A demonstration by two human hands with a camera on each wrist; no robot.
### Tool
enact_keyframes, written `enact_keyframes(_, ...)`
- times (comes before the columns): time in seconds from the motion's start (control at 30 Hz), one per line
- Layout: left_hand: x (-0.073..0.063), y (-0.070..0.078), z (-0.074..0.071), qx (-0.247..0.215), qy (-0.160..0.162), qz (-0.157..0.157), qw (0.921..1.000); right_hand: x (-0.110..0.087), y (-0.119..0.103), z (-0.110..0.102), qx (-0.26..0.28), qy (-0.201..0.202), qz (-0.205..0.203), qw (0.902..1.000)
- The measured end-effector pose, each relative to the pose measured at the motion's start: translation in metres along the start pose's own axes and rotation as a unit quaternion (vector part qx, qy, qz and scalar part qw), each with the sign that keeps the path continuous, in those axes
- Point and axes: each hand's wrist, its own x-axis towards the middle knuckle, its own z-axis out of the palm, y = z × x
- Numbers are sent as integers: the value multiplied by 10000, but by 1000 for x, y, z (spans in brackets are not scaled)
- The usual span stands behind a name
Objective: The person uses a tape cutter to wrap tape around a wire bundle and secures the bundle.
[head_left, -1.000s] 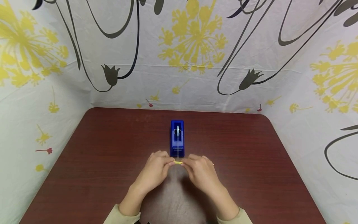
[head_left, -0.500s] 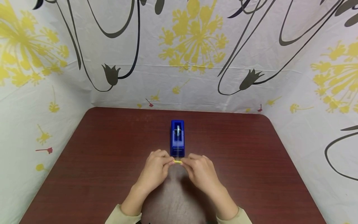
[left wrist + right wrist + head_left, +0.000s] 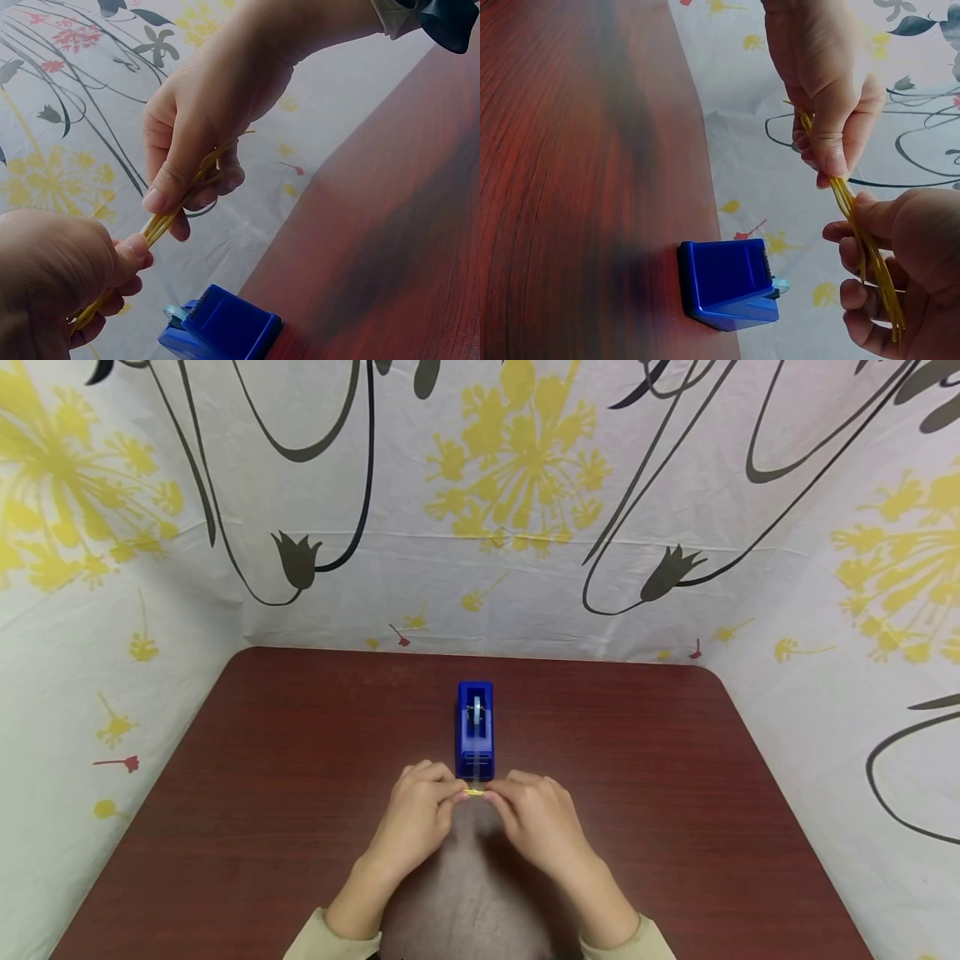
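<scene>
Over the table my left hand point(image 3: 415, 817) and right hand point(image 3: 542, 817) face each other, fingertips close together. Between them runs a bundle of thin yellow strands point(image 3: 474, 792), each hand pinching it between thumb and fingers. In the right wrist view the strands point(image 3: 844, 199) slant down past the right hand point(image 3: 930, 244), their loose ends lying along its curled fingers. The left hand point(image 3: 829, 97) grips the upper part. In the left wrist view a strand end sticks out beyond the right hand point(image 3: 217, 97). The left hand point(image 3: 60, 270) partly hides the bundle's other end.
A blue tape dispenser point(image 3: 475, 752) with a roll of clear tape stands just beyond the fingertips on the dark red-brown table point(image 3: 315, 718). White cloth point(image 3: 360, 485) printed with yellow flowers and grey stems hangs behind the table and along both sides.
Both hands keep their hold and barely move. The yellow bundle has shifted very slightly away from me, and a bit less of it shows between the fingertips.
</scene>
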Motion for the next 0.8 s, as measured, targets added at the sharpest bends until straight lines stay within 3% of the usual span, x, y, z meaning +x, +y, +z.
enact_keyframes(0.43, -1, 0, 2, 26, 142, 123, 9998, 1, -2, -2, 238, -306, 370, 9986)
enact_keyframes(0.8, -2, 0, 4, 377, 203, 137, 9990, 1, -2, 1, 417, 115, 370, 9984)
